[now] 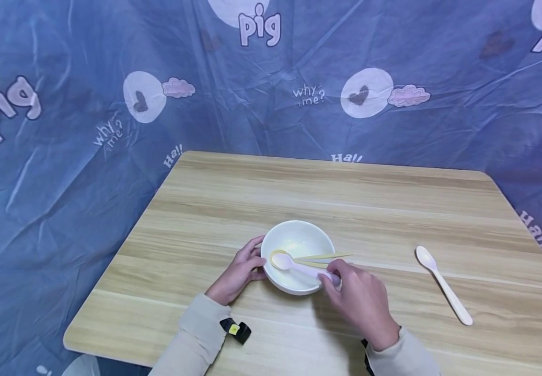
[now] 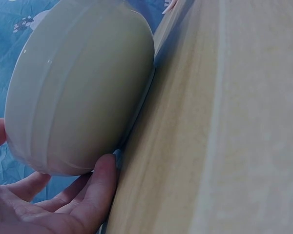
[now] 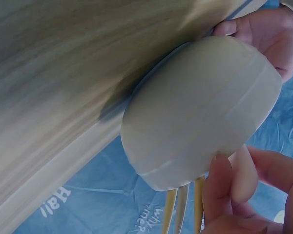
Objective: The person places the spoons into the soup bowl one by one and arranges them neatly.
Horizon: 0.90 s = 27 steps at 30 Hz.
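1. Centrally, a white bowl (image 1: 297, 257) is seen standing upright on a wooden table (image 1: 374, 203), toward its near edge.
2. The bowl's left side is steadied by the left hand (image 1: 239, 272); its fingers are curved against the bowl's wall, as the left wrist view shows, with fingertips (image 2: 105, 170) at the base where the bowl (image 2: 80, 87) meets the table (image 2: 224, 122).
3. A pink spoon (image 1: 299, 265) is pinched at its handle end by the right hand (image 1: 360, 300), fingers curled round it just over the bowl's near right rim.
4. The pink spoon's head is laid inside the bowl, touching a yellow spoon (image 1: 310, 257) that rests there with its handle crossing the right rim.
5. In the right wrist view the bowl (image 3: 200, 112) is seen from outside, with pale yellow handles (image 3: 183, 209) protruding past its rim beside the fingers (image 3: 219, 190); how many handles there are cannot be told.
6. A cream spoon (image 1: 442, 284) is laid apart on the table, well to the right of the bowl.
7. A blue printed cloth (image 1: 87, 104) is hung behind and around the table; the words "pig", "why me?" and "Ha!!" can be read on it, beside hearts and clouds.
8. Beige sleeves (image 1: 195, 334) are worn on both arms.
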### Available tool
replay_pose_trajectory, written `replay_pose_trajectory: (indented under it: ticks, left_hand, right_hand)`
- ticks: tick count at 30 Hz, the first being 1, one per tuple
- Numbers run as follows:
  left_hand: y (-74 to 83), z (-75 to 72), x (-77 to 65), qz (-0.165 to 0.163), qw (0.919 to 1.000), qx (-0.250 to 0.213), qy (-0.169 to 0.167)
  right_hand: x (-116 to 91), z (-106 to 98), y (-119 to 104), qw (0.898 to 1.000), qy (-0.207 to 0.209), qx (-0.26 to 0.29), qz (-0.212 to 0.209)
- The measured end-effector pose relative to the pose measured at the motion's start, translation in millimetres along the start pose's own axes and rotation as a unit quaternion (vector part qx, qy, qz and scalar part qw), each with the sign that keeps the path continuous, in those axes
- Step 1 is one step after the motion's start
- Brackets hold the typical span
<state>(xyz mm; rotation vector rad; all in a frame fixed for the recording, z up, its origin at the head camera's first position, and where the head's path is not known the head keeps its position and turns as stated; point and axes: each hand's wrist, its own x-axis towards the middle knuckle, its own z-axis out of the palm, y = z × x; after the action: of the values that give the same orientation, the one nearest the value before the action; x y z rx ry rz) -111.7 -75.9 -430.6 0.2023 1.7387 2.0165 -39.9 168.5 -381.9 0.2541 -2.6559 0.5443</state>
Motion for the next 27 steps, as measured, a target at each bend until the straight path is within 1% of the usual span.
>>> replay_pose_trajectory:
  ticks: [7,12,17,22,27]
  left_hand:
    - [0.3,0.1,0.2,0.000,1.0000,-0.004,-0.001]
    - [0.5,0.0,0.2,-0.001,1.0000,-0.006,-0.002]
    - [0.3,0.4,0.1,0.000,1.0000,-0.005,-0.001]
    - [0.2,0.6,0.3,0.001,1.0000,-0.003,0.000]
    - [0.3,0.6,0.0,0.001,1.0000,-0.003,0.001]
  right_hand:
    - [-3.2,-2.5,2.8,1.000,-0.003,0.014,0.009]
    - [-6.9,-6.9,6.9,0.999,-0.002,0.029,0.034]
    - [-11.0,-10.3,15.0,0.997,0.024,0.049,0.049]
    - [-13.1,-12.4,24.9,0.996,0.057,0.056,0.039]
    - [-14.7,-12.9,33.9,0.995,0.067,0.063,0.037]
